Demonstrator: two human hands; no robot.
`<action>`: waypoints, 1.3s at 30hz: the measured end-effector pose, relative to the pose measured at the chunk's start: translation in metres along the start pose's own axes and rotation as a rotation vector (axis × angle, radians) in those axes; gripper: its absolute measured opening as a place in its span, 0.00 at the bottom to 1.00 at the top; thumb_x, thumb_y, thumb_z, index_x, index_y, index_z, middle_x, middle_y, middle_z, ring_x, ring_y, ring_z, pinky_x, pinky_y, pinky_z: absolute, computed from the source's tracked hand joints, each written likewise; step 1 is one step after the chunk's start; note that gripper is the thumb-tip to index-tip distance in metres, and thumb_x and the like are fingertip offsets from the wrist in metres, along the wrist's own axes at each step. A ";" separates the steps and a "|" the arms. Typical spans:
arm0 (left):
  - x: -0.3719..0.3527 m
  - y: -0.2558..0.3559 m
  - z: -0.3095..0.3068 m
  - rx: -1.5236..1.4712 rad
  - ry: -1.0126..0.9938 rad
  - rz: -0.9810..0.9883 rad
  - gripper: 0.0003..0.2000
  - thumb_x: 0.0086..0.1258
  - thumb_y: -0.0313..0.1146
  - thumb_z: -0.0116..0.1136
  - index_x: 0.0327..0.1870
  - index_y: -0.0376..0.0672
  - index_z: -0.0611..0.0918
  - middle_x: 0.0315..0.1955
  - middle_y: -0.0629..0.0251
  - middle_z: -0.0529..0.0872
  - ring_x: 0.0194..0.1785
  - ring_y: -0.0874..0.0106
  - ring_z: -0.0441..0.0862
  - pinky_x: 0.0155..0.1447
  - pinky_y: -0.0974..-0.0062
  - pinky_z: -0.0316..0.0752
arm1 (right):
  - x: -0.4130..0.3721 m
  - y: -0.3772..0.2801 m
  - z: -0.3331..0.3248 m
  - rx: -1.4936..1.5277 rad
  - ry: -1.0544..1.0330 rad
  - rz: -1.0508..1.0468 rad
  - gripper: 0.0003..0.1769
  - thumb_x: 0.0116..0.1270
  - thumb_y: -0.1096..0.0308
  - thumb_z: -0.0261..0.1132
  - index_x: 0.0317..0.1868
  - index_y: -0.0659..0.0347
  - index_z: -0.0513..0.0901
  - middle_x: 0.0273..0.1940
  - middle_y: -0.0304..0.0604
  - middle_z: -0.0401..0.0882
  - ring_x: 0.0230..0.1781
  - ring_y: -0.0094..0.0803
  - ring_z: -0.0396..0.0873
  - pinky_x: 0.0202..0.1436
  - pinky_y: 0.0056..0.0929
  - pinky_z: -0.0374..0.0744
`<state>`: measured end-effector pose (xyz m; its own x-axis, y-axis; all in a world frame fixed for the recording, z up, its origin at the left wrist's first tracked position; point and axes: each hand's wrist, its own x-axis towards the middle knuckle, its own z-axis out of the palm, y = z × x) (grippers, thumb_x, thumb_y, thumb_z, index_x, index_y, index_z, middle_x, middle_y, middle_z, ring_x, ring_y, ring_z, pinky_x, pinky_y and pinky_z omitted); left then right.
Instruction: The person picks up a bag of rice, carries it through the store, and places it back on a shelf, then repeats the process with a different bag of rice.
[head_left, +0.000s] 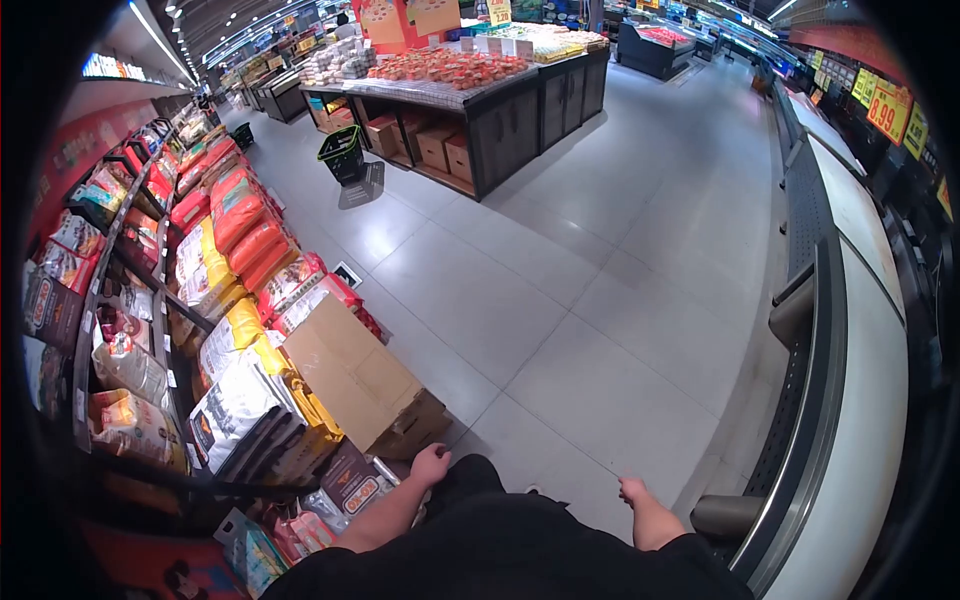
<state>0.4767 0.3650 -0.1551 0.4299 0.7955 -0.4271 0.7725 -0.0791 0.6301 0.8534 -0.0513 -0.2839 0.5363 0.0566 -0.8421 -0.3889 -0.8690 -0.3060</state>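
Note:
My left hand [432,465] is closed with its fingers curled, at the near end of a large brown cardboard box [355,370], overlapping its lower corner in this view. The box lies tilted against yellow bags and a stack of white and black bags [240,415]. Below my left forearm are brown and pink packages [350,487]. Held low on the other side, my right hand [632,490] is closed too, over the grey tiled floor [580,400]. Nothing shows in either hand. The nearest thing to its right is the rail of a long white-topped counter [870,370].
Shelves of bagged goods [130,370] line the left side, with red sacks [240,215] stacked on the floor. A black basket [342,155] stands by a display island [520,130] loaded with red produce packs. Yellow price signs [887,110] hang at upper right.

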 end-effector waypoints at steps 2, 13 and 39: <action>0.026 0.017 -0.001 0.043 -0.029 0.010 0.21 0.67 0.43 0.59 0.55 0.39 0.85 0.50 0.50 0.88 0.56 0.56 0.85 0.63 0.63 0.77 | 0.022 0.010 -0.011 -0.207 -0.006 0.062 0.23 0.70 0.50 0.62 0.40 0.67 0.82 0.34 0.49 0.85 0.28 0.39 0.84 0.24 0.40 0.77; 0.161 -0.021 -0.015 0.300 -0.246 -0.214 0.22 0.67 0.45 0.56 0.55 0.39 0.85 0.53 0.49 0.86 0.60 0.55 0.82 0.67 0.62 0.74 | 0.041 -0.186 0.020 -0.440 -0.177 -0.105 0.29 0.69 0.48 0.62 0.52 0.71 0.84 0.43 0.53 0.87 0.44 0.43 0.86 0.48 0.42 0.82; 0.526 -0.003 -0.173 0.021 -0.455 -0.575 0.28 0.67 0.50 0.58 0.60 0.36 0.81 0.53 0.43 0.85 0.60 0.52 0.82 0.65 0.63 0.75 | 0.320 -0.756 0.100 -1.081 -0.383 -0.622 0.32 0.67 0.42 0.60 0.44 0.69 0.88 0.40 0.55 0.88 0.41 0.45 0.88 0.50 0.43 0.82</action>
<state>0.6197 0.8879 -0.2693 0.1018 0.3871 -0.9164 0.9414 0.2604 0.2146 1.2441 0.6725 -0.3667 0.0916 0.5696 -0.8168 0.7372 -0.5902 -0.3289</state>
